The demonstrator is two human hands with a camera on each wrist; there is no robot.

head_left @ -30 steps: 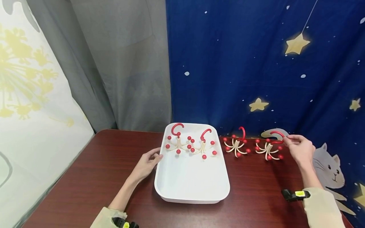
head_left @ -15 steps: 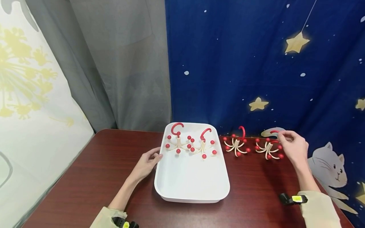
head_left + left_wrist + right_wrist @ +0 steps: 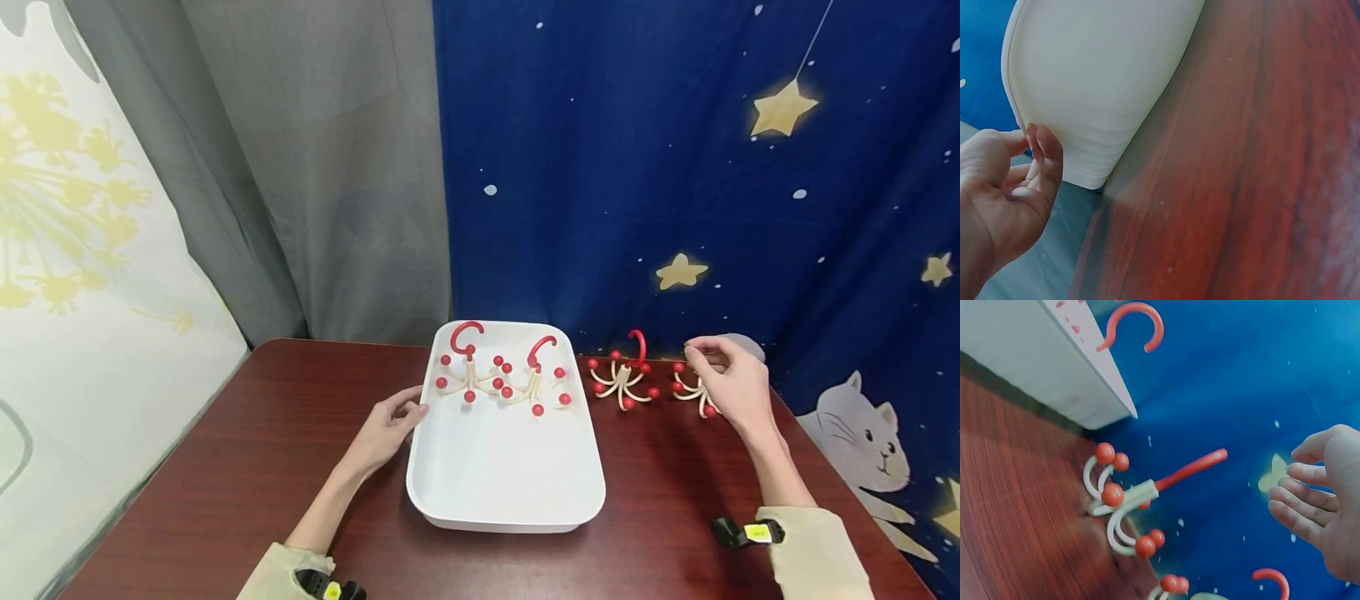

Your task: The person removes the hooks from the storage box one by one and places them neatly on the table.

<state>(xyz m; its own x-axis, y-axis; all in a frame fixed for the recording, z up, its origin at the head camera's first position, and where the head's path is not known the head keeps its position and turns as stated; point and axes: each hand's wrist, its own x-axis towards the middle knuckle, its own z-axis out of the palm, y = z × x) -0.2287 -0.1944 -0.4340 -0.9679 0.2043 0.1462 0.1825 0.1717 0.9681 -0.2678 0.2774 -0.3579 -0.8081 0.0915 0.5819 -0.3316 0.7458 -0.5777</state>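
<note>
My left hand (image 3: 382, 433) pinches the left rim of a white tray (image 3: 502, 475); the left wrist view shows thumb and fingertips at the rim. Inside the tray's far end stand two multi-arm hook hangers, one at left (image 3: 470, 371) and one at right (image 3: 533, 385). Each has cream arms, red ball tips and a red top hook. Two similar hangers stand on the table right of the tray, a nearer one (image 3: 622, 385) and a far-right one (image 3: 699, 396). My right hand (image 3: 735, 383) hovers with relaxed, empty fingers, partly hiding the far-right hanger.
The dark red wooden table (image 3: 300, 433) carries everything. Behind its back edge hang a blue star-patterned curtain (image 3: 600, 167) and a grey curtain (image 3: 337, 167). A pale patterned cloth (image 3: 90, 350) borders the left side.
My right hand has let go of the far-right hanger's red hook and moved left across that hanger. The left hand and tray have stayed in place.
</note>
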